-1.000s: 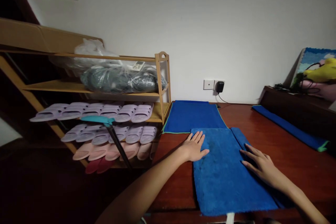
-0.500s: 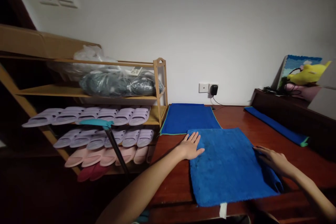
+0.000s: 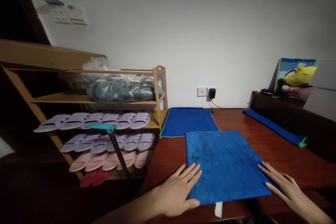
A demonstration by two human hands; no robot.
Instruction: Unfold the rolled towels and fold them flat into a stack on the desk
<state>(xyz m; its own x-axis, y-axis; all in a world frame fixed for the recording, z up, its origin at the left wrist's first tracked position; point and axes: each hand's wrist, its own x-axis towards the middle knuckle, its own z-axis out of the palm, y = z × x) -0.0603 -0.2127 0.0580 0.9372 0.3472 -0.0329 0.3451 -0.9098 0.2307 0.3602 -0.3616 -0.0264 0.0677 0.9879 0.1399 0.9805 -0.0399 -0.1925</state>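
Note:
A blue cloth (image 3: 223, 162) lies flat on the reddish-brown wooden table (image 3: 168, 161), with dark smudges near its upper left and a white tag (image 3: 218, 209) at its front edge. My left hand (image 3: 180, 190) rests with spread fingers on the cloth's lower left edge. At the opposite side, my right hand (image 3: 285, 185) has its fingers extended, the tips touching the right edge. Just behind lies another blue cloth (image 3: 190, 121) with green edging. To the right, a rolled blue cloth (image 3: 274, 126) lies along the raised dark ledge.
On the left stands a wooden rack (image 3: 159, 94) holding several rows of slippers (image 3: 141, 120) and a plastic-wrapped bundle (image 3: 123, 89). A turquoise-topped pole (image 3: 117, 147) stands before it. A black plug (image 3: 212, 93) sits in the wall socket. A yellow plush toy (image 3: 301, 77) is at the right.
Both hands have moved toward me along the cloth's sides. The cloth's right edge, folded under before, now lies flat. The view has shifted slightly.

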